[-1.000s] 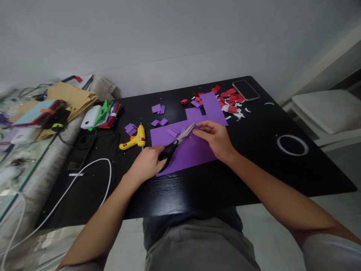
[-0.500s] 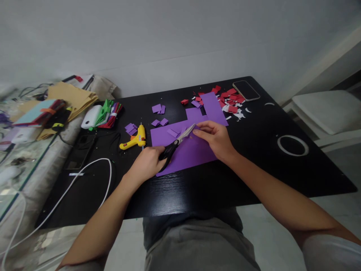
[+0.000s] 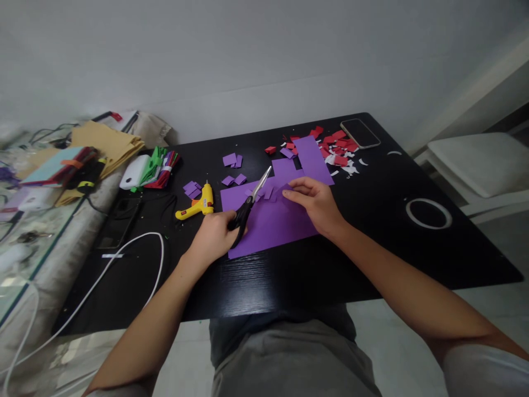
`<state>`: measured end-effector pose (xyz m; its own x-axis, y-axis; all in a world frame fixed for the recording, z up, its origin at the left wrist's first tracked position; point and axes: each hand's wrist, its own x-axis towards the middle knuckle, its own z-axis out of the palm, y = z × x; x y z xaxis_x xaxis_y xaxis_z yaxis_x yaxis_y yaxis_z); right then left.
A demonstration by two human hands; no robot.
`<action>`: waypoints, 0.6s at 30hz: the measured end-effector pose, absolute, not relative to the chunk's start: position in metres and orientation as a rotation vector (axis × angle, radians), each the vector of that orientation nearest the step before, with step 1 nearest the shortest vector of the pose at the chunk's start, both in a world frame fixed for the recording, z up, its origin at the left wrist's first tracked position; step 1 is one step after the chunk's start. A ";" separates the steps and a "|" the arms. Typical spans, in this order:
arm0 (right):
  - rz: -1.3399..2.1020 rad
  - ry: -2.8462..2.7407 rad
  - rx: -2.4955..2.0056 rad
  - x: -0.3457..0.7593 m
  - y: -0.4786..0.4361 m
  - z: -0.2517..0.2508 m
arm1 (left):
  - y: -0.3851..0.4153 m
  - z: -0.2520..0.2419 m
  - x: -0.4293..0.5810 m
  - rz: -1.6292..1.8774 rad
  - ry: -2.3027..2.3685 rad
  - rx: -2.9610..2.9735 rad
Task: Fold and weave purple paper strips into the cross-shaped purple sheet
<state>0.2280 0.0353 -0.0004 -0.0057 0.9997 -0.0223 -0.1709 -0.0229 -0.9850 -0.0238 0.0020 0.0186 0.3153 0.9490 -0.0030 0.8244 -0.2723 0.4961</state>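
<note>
My left hand (image 3: 217, 234) is wrapped round the black handles of a pair of scissors (image 3: 247, 208), whose metal blades look closed and point up and away. Under them lies a large purple paper sheet (image 3: 273, 226) with a few small cut purple pieces (image 3: 268, 192) on it. Over the sheet's right part, my right hand (image 3: 313, 199) pinches a small purple paper piece (image 3: 286, 191) between thumb and fingers. Its edges blend into the sheet below. A purple strip (image 3: 313, 160) lies just beyond that hand.
Left of the sheet is a yellow glue gun (image 3: 198, 204), near small purple piles (image 3: 192, 189). Red and white scraps (image 3: 341, 149) and a phone (image 3: 360, 133) lie at the back right. A white ring (image 3: 428, 213) is at right, a white cable (image 3: 136, 238) at left.
The scissors have swung left and upright, away from my right hand, and their blades have left the paper there. My right hand has barely moved.
</note>
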 end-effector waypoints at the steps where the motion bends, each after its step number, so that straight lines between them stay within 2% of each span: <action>1: 1.309 -1.072 -1.089 0.228 0.036 -0.001 | 0.002 0.018 -0.024 0.438 1.579 2.161; 18: 1.523 -0.970 -0.942 0.225 0.037 -0.004 | -0.001 0.018 -0.022 0.470 1.631 2.124</action>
<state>0.2253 0.0371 -0.0040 -0.1397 0.9873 -0.0755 -0.3490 -0.1205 -0.9293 -0.0222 -0.0008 0.0177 0.2549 0.9669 0.0118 0.8250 -0.2239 0.5189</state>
